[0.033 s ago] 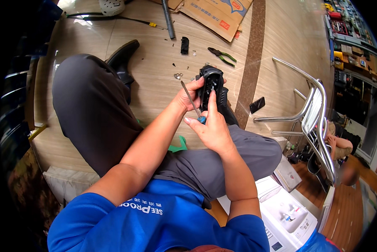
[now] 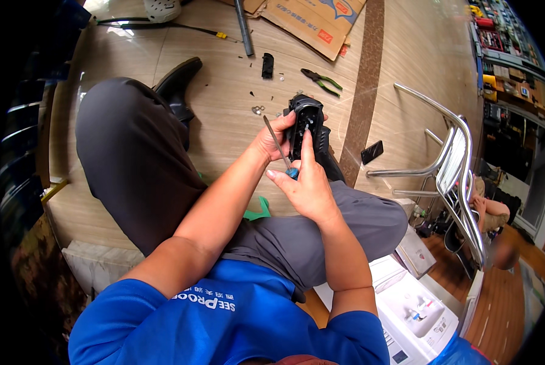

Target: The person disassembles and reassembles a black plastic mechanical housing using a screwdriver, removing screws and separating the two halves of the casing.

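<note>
- Presently, left hand point(image 2: 271, 141) grips a black elongated plastic housing point(image 2: 304, 125) with an open hollow face; thumb on its left rim, fingertips showing at opposite edge, other fingers hidden behind
- Housing position: held off the pale streaked tile floor point(image 2: 224, 134), between the two hands
- Right hand point(image 2: 313, 182): index extended, tip at housing's open cavity, contact with parts inside cannot be told; thumb spread away from index, remaining fingers curled, mostly hidden
- Blue-handled screwdriver with thin metal shaft point(image 2: 292, 173): handle kept in right hand, shaft slanting up and left across left hand
- Floor beyond: green-handled pliers point(image 2: 316, 77), small black plastic piece point(image 2: 267, 66), cluster of tiny metallic parts point(image 2: 258, 110)
- Right side: flat black phone point(image 2: 372, 152) near a tubular silver metal chair point(image 2: 458, 164)
</note>
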`<state>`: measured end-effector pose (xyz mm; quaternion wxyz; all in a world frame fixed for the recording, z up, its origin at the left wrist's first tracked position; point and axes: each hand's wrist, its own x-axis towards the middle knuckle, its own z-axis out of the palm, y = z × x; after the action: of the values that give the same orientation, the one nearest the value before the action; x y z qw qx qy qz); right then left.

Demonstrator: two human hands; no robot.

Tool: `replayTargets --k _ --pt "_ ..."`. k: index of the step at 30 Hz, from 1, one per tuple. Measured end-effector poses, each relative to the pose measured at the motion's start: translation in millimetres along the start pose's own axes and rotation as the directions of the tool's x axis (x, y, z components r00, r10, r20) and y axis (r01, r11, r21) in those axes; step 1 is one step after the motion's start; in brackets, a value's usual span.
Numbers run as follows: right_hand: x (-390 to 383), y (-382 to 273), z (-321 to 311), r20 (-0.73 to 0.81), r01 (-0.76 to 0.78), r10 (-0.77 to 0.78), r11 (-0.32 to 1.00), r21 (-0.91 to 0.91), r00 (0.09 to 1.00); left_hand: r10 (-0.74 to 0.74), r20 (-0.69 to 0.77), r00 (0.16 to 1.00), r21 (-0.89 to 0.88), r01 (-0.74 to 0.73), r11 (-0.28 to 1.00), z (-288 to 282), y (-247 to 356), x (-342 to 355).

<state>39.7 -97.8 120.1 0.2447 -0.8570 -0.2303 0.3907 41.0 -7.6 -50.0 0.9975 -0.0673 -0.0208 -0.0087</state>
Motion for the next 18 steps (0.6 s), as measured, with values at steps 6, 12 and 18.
replayTargets --k 6,12,18 --pt "1.4 5.2 4.7 -0.036 0.044 -0.045 0.999 -0.026 0.998 -0.002 -0.005 1.000 -0.031 0.001 1.000 1.2 0.7 -0.2" --pt "1.9 7.6 4.3 -0.050 0.068 -0.073 0.994 -0.089 0.996 0.009 0.008 1.000 -0.030 -0.009 1.000 0.7 1.3 0.4" --pt "0.1 0.4 -2.6 0.003 0.009 -0.009 0.995 -0.098 1.000 -0.003 0.002 1.000 -0.022 0.003 1.000 -0.3 0.7 0.3"
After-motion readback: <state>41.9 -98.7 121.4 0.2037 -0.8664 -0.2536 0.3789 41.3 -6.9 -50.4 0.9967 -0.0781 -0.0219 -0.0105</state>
